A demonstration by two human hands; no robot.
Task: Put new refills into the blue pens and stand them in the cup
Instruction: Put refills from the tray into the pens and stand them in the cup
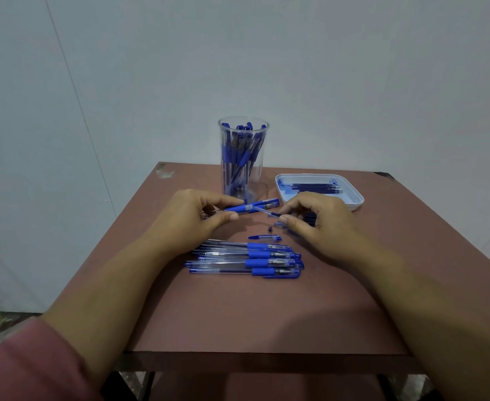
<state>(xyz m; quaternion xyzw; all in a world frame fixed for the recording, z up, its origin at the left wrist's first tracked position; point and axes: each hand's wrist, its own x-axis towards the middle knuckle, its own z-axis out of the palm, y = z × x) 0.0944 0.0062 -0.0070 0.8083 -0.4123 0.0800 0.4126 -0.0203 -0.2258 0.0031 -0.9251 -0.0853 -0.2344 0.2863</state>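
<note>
Your left hand [191, 218] pinches the pen [239, 209], your right hand [313, 218] pinches the refill [262, 211]. Line it straight, slide gently; cup [243, 157] stands at twelve o'clock.

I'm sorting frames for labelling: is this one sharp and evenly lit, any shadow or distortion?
Head view: dim, flat light; a broad soft shadow across the near half of the reddish-brown table; the thin clear refill in the right hand looks smeared; wide-angle lens stretches the forearms.
</note>
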